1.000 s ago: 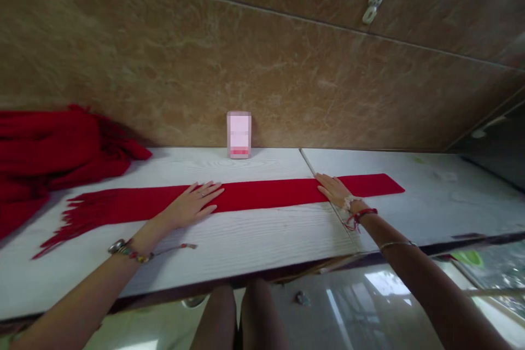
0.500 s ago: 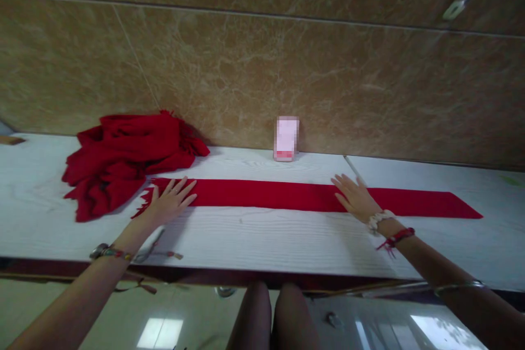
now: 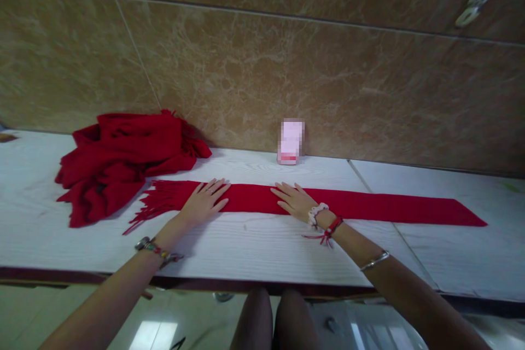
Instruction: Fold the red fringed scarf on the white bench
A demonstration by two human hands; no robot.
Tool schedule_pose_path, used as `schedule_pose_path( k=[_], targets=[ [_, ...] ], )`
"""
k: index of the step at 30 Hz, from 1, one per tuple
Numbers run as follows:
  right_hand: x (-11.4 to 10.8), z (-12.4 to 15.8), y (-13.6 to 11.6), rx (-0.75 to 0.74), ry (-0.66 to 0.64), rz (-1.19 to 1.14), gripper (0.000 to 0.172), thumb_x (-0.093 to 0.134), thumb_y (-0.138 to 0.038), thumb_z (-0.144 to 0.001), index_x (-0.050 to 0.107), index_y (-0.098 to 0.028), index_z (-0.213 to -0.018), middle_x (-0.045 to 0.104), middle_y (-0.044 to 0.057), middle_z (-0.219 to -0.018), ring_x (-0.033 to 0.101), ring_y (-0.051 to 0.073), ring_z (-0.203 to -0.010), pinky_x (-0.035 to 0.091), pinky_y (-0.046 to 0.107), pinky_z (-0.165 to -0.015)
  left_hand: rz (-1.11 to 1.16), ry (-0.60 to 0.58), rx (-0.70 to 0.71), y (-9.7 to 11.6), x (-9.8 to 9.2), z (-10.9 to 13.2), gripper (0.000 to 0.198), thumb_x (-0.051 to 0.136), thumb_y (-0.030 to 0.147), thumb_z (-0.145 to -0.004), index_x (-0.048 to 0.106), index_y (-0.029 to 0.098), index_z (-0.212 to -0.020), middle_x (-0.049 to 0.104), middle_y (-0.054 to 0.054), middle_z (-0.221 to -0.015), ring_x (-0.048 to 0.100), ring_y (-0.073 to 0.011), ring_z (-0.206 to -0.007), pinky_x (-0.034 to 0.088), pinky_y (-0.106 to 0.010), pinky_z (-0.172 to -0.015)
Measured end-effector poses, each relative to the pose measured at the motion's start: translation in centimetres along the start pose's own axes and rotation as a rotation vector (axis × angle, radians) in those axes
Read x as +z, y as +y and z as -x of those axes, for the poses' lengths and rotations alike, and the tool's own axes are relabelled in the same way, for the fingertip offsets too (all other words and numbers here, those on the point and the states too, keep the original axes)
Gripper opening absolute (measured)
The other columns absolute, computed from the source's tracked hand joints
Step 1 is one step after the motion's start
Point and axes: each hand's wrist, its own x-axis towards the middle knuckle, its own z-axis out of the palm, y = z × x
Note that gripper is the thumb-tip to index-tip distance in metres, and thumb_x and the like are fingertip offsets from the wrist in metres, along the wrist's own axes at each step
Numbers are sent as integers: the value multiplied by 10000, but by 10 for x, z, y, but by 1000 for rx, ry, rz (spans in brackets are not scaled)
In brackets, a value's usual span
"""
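Observation:
A long red scarf [image 3: 385,206], folded into a narrow strip, lies flat across the white table. Its fringe spreads out at the left end, and the right end tapers to a point. My left hand [image 3: 205,201] rests flat on the strip near the fringe, fingers spread. On the middle of the strip lies my right hand [image 3: 296,202], also open with fingers apart. Neither hand grips the cloth. A crumpled heap of red cloth [image 3: 127,147] with a fringe sits behind and left of my left hand.
Behind the strip, a pink and white object [image 3: 291,142], blurred out, stands against the brown marbled wall [image 3: 246,65]. The white table [image 3: 246,251] ends at a dark front edge above my knees. A small brown piece [image 3: 7,137] lies at the far left.
Both hands have moved inward along the strip, my left hand to the right and my right hand to the left. More of the fringe shows at the left end.

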Motion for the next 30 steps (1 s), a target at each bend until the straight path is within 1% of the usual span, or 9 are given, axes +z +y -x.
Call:
schedule_pose_path(
  k=[5,10,12,14,17,20,25,27,30],
  targets=[
    [1,44,54,106,-39,3,476,233,-377,-891,273,-274,-1353,269,33,-1419,230,235,-1290,220,514,-1014,-24,-43,-33,-13,-5,8,501,251,382,-872,331,191,-1329,327,-64,-1387,269,-244,-1276,250,-428,-1004],
    [3,99,122,286,-72,12,492,251,-420,-876,286,-284,-1347,301,32,-1406,244,248,-1283,246,521,-1005,-31,-26,-108,-27,1,13,489,251,395,-872,348,223,-1319,343,-91,-1376,290,-294,-1260,266,-516,-966],
    [2,116,143,349,-88,8,504,271,-441,-866,307,-274,-1341,320,40,-1397,251,250,-1280,254,508,-1010,-28,-19,-157,-25,4,10,470,252,400,-875,370,250,-1304,356,-96,-1368,296,-326,-1251,280,-562,-931],
    [-1,129,159,381,-101,-7,533,293,-470,-853,335,-241,-1332,334,61,-1388,260,257,-1276,255,494,-1017,-32,-25,-211,-14,4,1,471,260,405,-875,386,235,-1296,344,-123,-1371,286,-363,-1246,287,-596,-901],
    [-5,139,177,347,-84,-31,559,324,-509,-832,392,-213,-1301,370,86,-1366,299,264,-1258,269,480,-1019,-29,-38,-189,22,-2,-22,489,280,412,-878,361,205,-1314,295,-145,-1391,250,-367,-1260,273,-595,-915],
    [-8,145,190,298,-55,-34,516,386,-494,-813,482,-204,-1229,449,97,-1307,358,259,-1226,293,450,-1019,5,-41,-60,71,-12,-53,465,291,408,-888,345,241,-1319,273,-108,-1408,225,-321,-1282,236,-567,-962],
    [-18,154,208,296,-33,-65,374,478,-383,-795,597,-140,-1053,571,136,-1139,491,249,-1096,374,377,-964,140,-76,232,149,-20,-104,464,302,419,-894,352,226,-1313,268,-89,-1413,186,-265,-1303,225,-481,-1010],
    [-22,158,212,292,-25,-74,307,487,-343,-796,614,-151,-999,599,123,-1081,529,233,-1033,398,352,-930,184,-69,314,177,-20,-119,462,306,423,-896,353,225,-1311,276,-88,-1410,187,-258,-1303,216,-469,-1018],
    [-27,164,216,332,-64,-71,265,499,-297,-790,610,-154,-982,605,120,-1052,535,226,-1010,392,331,-920,239,-52,434,213,-16,-133,461,305,431,-897,357,227,-1308,289,-86,-1405,201,-249,-1300,224,-446,-1020]
  ],
)
